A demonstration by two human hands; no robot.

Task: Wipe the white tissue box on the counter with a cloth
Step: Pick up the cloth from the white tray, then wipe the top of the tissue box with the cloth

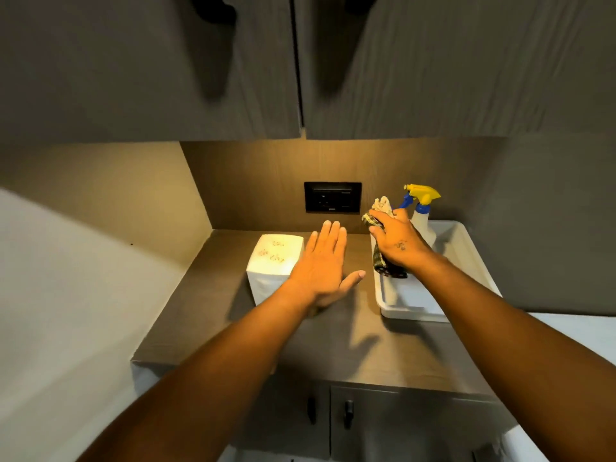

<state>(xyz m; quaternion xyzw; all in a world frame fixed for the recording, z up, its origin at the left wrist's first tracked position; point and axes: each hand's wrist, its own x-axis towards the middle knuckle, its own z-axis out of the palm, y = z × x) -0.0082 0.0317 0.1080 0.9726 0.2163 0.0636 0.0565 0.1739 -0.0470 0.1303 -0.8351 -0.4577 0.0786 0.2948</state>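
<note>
White tissue box (274, 265), a squarish cube w/ faint writing on its top face, stands upright on the brown wood-grain counter (333, 345) near the back-left corner, lit from above by the under-cabinet light. Left hand (321, 265) hovers flat, palm down, fingers (328, 236) straight and together, thumb splayed out to the right, holding nothing; it sits just right of the box and partly covers the box's right edge from this view, so can't tell if it touches. Right hand (398, 243) is closed round a crumpled dark checked cloth (383, 261) w/ a pale end poking up past the knuckles, held over the left end of a white plastic tray (466, 261). Yellow-and-blue-topped spray bottle (421, 208) stands in the tray behind that hand. Key relation: box lies to the left of the cloth hand, w/ the open left hand in between, so the left is the nearer one and the cloth has to cross leftward over bare counter to reach it. Box has no real long axis, about as wide as deep, so any face is reachable; top and right side face the cloth first. Likely left steadies the box, right wipes. Box looks light, prob slides if pushed unbraced
</note>
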